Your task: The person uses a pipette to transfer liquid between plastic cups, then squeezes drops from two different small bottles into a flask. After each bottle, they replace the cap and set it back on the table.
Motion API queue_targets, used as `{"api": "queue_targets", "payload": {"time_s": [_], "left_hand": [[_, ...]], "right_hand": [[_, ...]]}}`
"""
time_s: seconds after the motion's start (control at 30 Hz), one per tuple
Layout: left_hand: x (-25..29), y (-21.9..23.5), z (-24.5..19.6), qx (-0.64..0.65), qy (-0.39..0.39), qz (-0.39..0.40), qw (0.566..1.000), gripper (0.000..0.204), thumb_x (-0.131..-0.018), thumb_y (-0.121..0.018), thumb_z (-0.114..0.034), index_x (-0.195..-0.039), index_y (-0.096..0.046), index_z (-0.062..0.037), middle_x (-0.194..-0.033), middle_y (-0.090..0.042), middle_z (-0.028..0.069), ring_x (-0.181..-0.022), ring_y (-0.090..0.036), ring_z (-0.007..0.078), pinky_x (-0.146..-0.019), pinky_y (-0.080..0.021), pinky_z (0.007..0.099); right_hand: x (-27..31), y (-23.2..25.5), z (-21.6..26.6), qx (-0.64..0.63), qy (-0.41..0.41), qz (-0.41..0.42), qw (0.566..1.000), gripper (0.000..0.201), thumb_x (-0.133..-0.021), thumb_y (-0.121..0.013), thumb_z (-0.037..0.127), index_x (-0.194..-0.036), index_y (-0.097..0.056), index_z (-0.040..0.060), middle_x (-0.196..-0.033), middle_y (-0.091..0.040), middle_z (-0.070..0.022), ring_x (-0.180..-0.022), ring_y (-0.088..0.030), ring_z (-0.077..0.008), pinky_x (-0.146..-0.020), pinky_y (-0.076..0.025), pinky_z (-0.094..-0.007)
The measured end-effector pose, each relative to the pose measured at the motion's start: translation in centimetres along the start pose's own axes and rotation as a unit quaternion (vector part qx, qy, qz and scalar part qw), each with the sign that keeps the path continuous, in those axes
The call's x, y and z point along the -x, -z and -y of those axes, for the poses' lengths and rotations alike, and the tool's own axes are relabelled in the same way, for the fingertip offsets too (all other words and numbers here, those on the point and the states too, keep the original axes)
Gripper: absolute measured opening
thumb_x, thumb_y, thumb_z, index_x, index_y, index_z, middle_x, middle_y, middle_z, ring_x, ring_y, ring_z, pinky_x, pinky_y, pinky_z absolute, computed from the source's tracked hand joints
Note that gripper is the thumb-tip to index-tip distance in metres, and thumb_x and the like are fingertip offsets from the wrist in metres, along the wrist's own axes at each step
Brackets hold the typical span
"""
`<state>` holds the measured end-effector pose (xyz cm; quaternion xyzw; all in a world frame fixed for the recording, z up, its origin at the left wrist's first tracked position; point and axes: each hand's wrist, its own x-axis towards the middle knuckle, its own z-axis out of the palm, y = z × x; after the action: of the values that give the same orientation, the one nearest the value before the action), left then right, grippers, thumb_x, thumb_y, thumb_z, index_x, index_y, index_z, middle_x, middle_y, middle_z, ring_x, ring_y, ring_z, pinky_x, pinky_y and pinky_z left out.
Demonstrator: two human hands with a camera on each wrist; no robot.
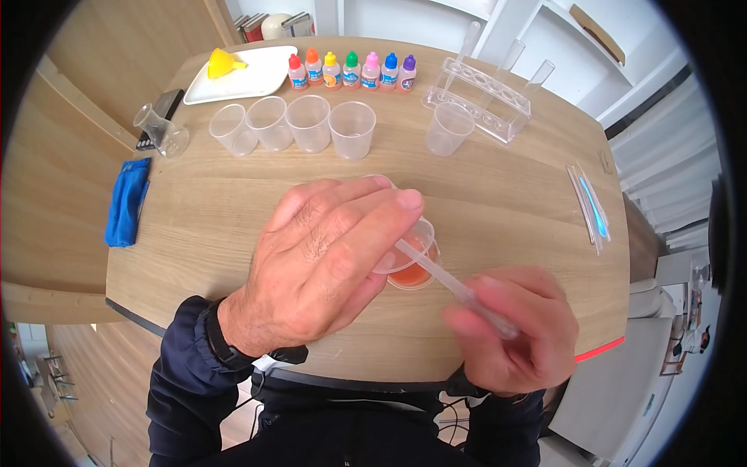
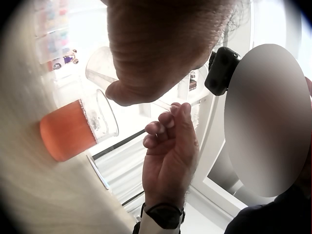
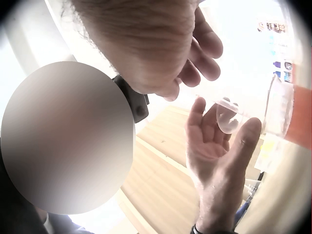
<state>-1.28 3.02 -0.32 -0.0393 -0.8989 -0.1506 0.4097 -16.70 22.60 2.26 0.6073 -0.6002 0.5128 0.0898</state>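
Two hands [image 1: 323,265] [image 1: 529,331]: left gripping cup [image 1: 422,231], right pinching pipette [image 1: 442,279]; left wrist alone shows beaker [image 2: 78,126] nearly whole.

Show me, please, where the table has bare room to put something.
Bare: between blue cloth and left grip; also between tube rack and right grip. Crowded: the back, with bottles and cups, and around the orange-liquid container.

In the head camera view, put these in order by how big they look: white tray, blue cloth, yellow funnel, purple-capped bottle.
Largest to smallest:
White tray
Blue cloth
Yellow funnel and purple-capped bottle: too alike to rank
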Motion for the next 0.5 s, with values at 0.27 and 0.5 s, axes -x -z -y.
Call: {"api": "queue_targets", "payload": {"time_s": [0.27, 0.5], "left_hand": [[0.2, 0.3, 1.3, -0.046, 0.047, -0.030, 0.997, 0.087, -0.071, -0.086, 0.008, -0.152, -0.058, 0.0024, -0.132, -0.073, 0.0174, -0.117, -0.072, 0.0350, -0.100, -0.054, 0.0455], [0.3, 0.6, 1.5, -0.050, 0.070, -0.026, 0.996, 0.090, -0.074, -0.086, 0.011, -0.157, -0.053, 0.0008, -0.135, -0.074, 0.0178, -0.121, -0.072, 0.0341, -0.105, -0.052, 0.0452]], "right_hand": [[1.5, 3.4, 0.0, -0.086, -0.020, -0.155, 0.984, 0.041, -0.090, -0.093, 0.014, -0.124, -0.073, 0.0015, -0.092, -0.077, -0.0189, -0.066, -0.064, -0.0191, -0.061, -0.046, -0.0288], [1.0, 3.0, 0.9, -0.004, -0.103, -0.080, 0.991, 0.025, -0.086, -0.096, 0.012, -0.100, -0.077, 0.0035, -0.082, -0.076, -0.0139, -0.068, -0.065, -0.0190, -0.061, -0.045, -0.0293]]}}
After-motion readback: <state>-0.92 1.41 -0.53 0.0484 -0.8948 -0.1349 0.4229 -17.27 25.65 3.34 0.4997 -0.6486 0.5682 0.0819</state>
